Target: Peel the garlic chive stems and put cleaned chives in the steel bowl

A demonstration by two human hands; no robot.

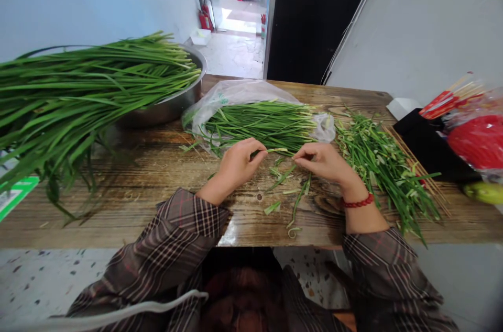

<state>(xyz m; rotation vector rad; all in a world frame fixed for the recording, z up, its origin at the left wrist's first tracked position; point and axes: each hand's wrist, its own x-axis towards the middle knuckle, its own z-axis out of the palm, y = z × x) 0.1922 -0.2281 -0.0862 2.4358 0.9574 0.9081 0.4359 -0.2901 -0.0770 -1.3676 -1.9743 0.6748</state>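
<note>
My left hand (242, 163) pinches a thin green stalk (278, 150), its pale end pointing right toward my other hand. My right hand (324, 162), with a red bracelet at the wrist, has its fingertips pressed together near that end; what they hold, if anything, is too small to make out. Just beyond both hands, long green stalks (263, 121) lie in an open clear plastic bag (251, 90). Loose green scraps (281, 177) lie between and below my hands. A pile of limp leaves and trimmings (387, 164) spreads to the right of my right hand.
A metal basin (196, 78) heaped with long green leaves (98, 80) stands at the left of the wooden table (157, 180). Thin wooden sticks (420, 169) lie beside the trimmings. At the right are a black box (426, 146) and a red bagged item (477, 141).
</note>
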